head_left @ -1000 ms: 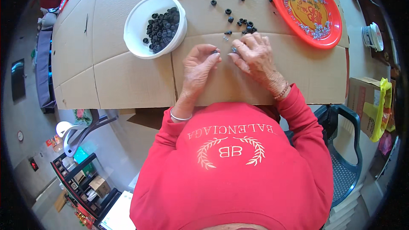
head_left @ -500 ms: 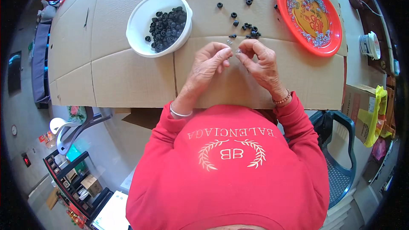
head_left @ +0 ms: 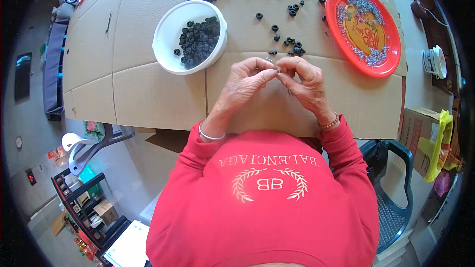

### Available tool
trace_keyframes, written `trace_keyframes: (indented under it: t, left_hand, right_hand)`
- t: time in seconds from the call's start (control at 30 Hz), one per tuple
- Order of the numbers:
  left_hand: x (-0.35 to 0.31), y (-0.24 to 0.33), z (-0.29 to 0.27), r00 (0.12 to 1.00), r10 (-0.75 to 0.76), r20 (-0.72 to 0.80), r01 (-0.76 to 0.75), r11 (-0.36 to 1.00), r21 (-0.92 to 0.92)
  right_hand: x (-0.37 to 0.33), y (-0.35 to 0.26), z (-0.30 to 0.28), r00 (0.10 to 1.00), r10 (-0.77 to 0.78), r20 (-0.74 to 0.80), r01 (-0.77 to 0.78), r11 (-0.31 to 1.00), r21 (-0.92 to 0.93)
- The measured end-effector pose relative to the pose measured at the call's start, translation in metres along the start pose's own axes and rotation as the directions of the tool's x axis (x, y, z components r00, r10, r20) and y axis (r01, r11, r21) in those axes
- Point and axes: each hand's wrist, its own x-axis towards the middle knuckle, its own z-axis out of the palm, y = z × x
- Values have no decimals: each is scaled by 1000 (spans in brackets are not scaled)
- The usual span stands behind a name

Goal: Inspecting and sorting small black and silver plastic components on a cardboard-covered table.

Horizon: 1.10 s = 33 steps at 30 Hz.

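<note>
Cardboard (head_left: pixel 148 96) spreads before us. Our left hand (head_left: pixel 242 83) and right hand (head_left: pixel 306 81) meet, thumbs and forefingers pinching small dark piece (head_left: pixel 278 71) between them. From hands: white bowl (head_left: pixel 166 39) with black pieces (head_left: pixel 199 42) at ten o'clock, loose black pieces (head_left: pixel 297 45) at one, red plate (head_left: pixel 336 24) with clear bits (head_left: pixel 365 2) at two.

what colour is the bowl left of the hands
White; the bowl shows best in the head view.
</note>
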Motion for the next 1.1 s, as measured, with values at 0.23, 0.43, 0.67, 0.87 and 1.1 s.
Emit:
trace_keyframes:
  t: [0.23,0.43,0.67,0.87,1.1]
  left_hand:
    - [1,-4,2,998,-68,-9,67,992,-106]
    - [3,-24,18,947,277,-161,-287,957,-43]
    - [7,-19,12,586,809,54,-620,404,673]
    - [14,-27,14,560,829,-13,-608,421,673]
    - [14,-33,16,608,785,-119,-612,560,559]
  right_hand:
    - [-6,5,3,941,337,22,-314,849,425]
    - [-1,2,-2,910,407,77,-392,785,481]
    - [6,-2,-8,861,469,198,-503,722,475]
    - [3,-8,10,880,474,19,-400,719,568]
    - [-1,-5,18,963,209,-172,-181,970,164]
